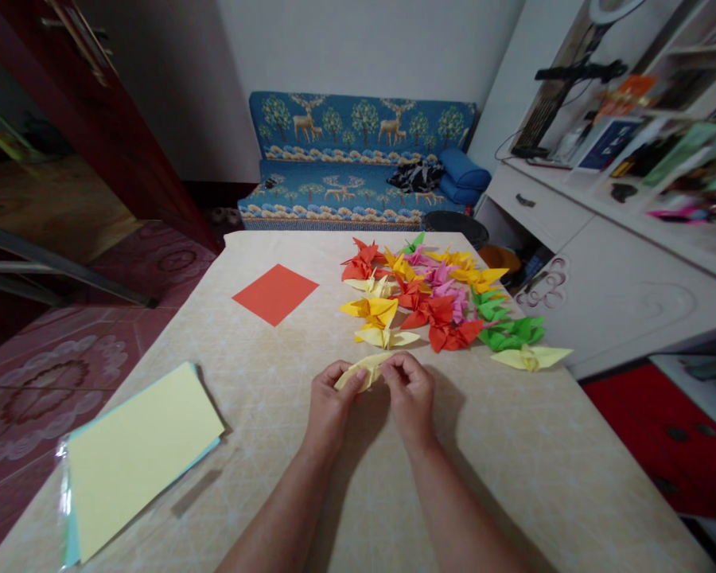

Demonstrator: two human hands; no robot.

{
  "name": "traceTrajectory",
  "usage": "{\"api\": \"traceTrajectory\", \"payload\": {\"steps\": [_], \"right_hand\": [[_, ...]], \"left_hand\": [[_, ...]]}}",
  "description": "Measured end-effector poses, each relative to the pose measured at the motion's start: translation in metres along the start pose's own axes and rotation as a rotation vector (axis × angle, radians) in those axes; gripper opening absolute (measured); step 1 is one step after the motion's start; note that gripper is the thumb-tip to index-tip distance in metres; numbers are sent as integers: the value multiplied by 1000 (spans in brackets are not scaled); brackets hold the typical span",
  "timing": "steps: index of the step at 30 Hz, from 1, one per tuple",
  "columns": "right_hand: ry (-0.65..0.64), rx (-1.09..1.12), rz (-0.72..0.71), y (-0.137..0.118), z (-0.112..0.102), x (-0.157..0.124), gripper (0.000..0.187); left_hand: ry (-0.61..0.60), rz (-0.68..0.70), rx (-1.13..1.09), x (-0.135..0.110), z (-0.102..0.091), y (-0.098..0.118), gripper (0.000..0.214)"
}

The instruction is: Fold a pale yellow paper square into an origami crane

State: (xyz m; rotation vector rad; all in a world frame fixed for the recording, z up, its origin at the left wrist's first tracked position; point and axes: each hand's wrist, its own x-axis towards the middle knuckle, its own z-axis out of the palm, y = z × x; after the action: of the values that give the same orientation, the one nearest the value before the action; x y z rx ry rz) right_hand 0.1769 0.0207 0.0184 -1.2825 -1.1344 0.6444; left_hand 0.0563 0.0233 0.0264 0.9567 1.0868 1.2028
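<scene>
Between my two hands is a pale yellow folded paper crane (pixel 363 371), held just above the table. My left hand (pixel 332 395) pinches its left side, thumb on top. My right hand (pixel 410 388) grips the other side with thumb and fingertips. Just beyond my hands lies a group of folded paper cranes in several colours, among them a pale yellow crane (pixel 387 337), an orange-yellow crane (pixel 370 312), a red crane (pixel 445 322) and a green crane (pixel 515 333). Another pale yellow crane (pixel 531 358) sits at the group's right end.
A red paper square (pixel 275 294) lies flat on the table (pixel 262 374), left of the cranes. A stack of yellow and blue-green sheets (pixel 143 454) is at the near left. Behind the table stands a blue patterned sofa (pixel 358 159); a white cabinet (pixel 620 270) flanks the right side.
</scene>
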Motion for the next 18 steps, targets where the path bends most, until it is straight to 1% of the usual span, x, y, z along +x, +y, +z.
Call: {"api": "traceTrajectory", "payload": {"steps": [4, 9, 12, 14, 16, 18], "right_hand": [[-6, -54, -47, -1, 0, -4, 14], [-33, 6, -24, -2, 3, -7, 11], [-20, 94, 57, -2, 7, -9, 13], [-23, 183, 112, -4, 11, -12, 19], [-59, 286, 133, -7, 14, -15, 24], [-96, 353, 143, -10, 16, -17, 24]], "left_hand": [[-33, -9, -20, 0, 1, -2, 33], [4, 11, -42, 0, 2, -4, 36], [-2, 19, -30, -2, 4, -5, 37], [-11, 17, -19, -3, 6, -4, 38], [-9, 21, -13, -3, 7, -4, 39], [-2, 27, -14, -3, 7, -4, 39]]}}
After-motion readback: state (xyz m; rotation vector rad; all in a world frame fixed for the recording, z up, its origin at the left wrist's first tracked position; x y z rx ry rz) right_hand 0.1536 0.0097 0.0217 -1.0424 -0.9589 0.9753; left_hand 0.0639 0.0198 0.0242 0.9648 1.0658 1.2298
